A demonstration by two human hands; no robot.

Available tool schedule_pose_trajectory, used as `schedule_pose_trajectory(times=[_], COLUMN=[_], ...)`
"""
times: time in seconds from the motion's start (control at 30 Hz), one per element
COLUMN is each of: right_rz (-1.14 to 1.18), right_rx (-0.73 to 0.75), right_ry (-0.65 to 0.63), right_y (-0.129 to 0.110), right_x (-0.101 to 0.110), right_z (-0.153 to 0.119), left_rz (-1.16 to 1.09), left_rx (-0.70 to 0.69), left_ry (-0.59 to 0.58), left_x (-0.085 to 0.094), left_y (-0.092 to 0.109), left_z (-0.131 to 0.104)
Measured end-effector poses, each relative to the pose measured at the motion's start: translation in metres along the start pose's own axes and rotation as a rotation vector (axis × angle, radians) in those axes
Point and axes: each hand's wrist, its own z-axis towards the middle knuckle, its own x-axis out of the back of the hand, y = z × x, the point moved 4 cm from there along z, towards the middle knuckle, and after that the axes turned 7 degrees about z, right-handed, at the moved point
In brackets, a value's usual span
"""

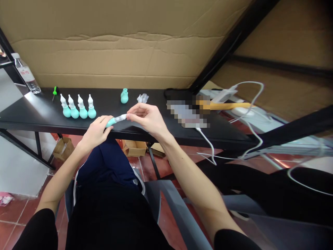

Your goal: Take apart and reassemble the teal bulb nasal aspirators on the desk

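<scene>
My left hand (98, 131) is wrapped round the teal bulb of a bulb nasal aspirator (111, 122), held sideways over the table's front edge. The fingers of my right hand (145, 117) pinch its white tip (124, 117). Between the two hands a clear middle section shows. To the left, several assembled aspirators (74, 111) stand upright in a row, white tips up. Behind my hands a loose teal bulb (124, 96) stands on the black table (109, 100). Right of it lies a small group of white and clear parts (142, 98), partly hidden by my right hand.
A water bottle (26, 74) stands at the far left, near a green-handled pointed tool (54, 92). Rightward lie a blurred-out device (187, 113) and a white cable (208, 140). Cardboard (125, 59) backs the table. Open boxes (135, 147) sit on the floor below.
</scene>
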Motion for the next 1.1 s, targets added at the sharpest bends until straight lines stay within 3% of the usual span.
schedule_pose_trajectory(times=[0.43, 0.6, 0.77, 1.0, 1.1], right_rz=[0.032, 0.009, -0.082, -0.352, -0.450], right_rx=[-0.056, -0.061, 0.056, 0.200, 0.196], right_ry=[0.125, 0.058, -0.042, -0.106, -0.142], right_y=[0.009, 0.008, 0.002, -0.006, -0.010], right_x=[-0.006, -0.007, -0.010, -0.005, -0.003], right_z=[-0.010, -0.009, -0.001, 0.003, 0.005], left_rz=[0.017, 0.013, 0.018, 0.026, 0.026], left_rx=[0.011, -0.011, -0.013, 0.001, 0.005], left_ry=[-0.013, 0.007, 0.028, 0.020, 0.020], left_x=[-0.002, -0.001, -0.001, -0.002, -0.002], left_y=[-0.001, -0.001, -0.003, -0.002, -0.001], left_z=[-0.001, -0.001, -0.002, -0.001, -0.001])
